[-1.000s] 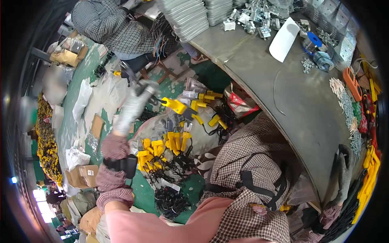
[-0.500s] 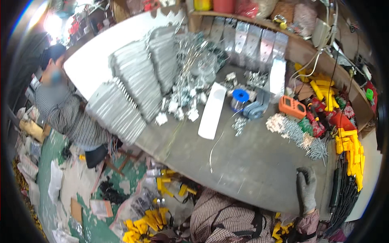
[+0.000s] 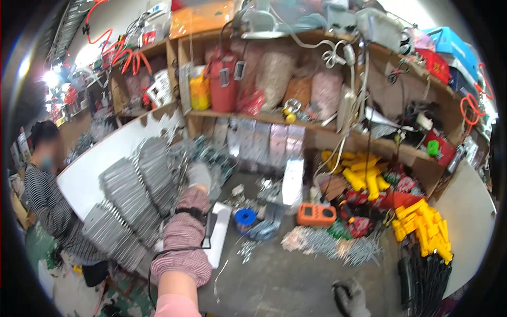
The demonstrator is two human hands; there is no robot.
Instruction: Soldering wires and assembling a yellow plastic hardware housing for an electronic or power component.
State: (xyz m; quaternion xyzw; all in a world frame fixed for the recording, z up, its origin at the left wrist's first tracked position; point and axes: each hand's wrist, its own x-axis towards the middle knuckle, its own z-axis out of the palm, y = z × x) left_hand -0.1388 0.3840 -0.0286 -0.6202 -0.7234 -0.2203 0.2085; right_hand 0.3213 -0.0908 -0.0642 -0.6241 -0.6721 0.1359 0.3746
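Observation:
My left arm stretches far across the bench, and my gloved left hand [image 3: 199, 176] is at the tangle of thin wires and small metal parts [image 3: 212, 153] beside the stacked grey metal strips [image 3: 124, 182]. Its fingers are blurred and turned away, so any grip is hidden. Low on the right, my gloved right hand [image 3: 353, 299] lies on the grey bench top [image 3: 285, 285], fingers loosely bent and apart, with nothing visible in it. A long white strip [image 3: 219, 238] lies beside my left forearm, partly covered by it.
Mid-bench are a blue wire spool [image 3: 245, 217], an orange meter [image 3: 316, 214] and a heap of screws [image 3: 338, 244]. Yellow plastic parts [image 3: 422, 224] and black cables [image 3: 425, 274] lie at the right. Shelves [image 3: 253, 117] hold bags behind. A person in stripes [image 3: 58, 206] is at left.
The head view has tilted up and shifted, showing more shelves. My left arm, unseen before, now extends to the wire tangle. My right hand still lies on the bench.

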